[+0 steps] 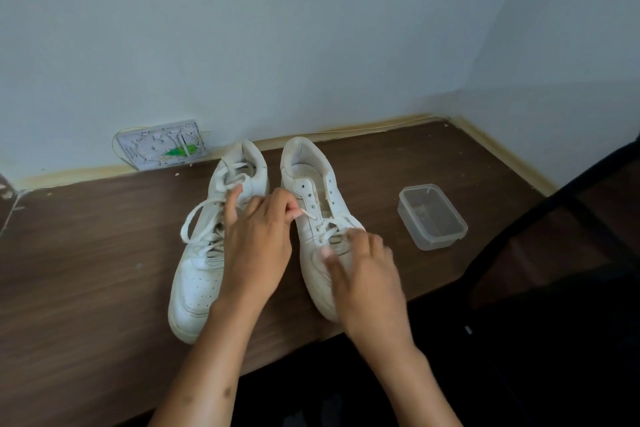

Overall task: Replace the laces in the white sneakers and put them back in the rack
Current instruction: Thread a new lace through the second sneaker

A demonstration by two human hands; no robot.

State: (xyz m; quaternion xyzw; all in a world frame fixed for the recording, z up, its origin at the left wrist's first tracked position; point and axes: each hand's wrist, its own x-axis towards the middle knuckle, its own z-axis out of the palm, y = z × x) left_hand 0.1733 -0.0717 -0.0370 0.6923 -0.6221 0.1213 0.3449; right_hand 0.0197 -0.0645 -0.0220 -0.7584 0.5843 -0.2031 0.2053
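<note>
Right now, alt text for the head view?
Two bare hands work a white lace on the right sneaker of a white pair on a brown table: left hand pinches the lace end, right hand, blurred, rests on the toe. Left sneaker laced; clear plastic container to the right.

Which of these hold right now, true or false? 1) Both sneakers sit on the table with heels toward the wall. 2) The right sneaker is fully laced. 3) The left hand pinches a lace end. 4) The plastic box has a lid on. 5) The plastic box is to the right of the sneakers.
1) True: the left sneaker and right sneaker stand on the table, heels toward the wall.
2) False: its upper eyelets are bare; the lace runs only low down.
3) True: the left hand pinches the lace end.
4) False: the plastic box is open, no lid on it.
5) True.
</note>
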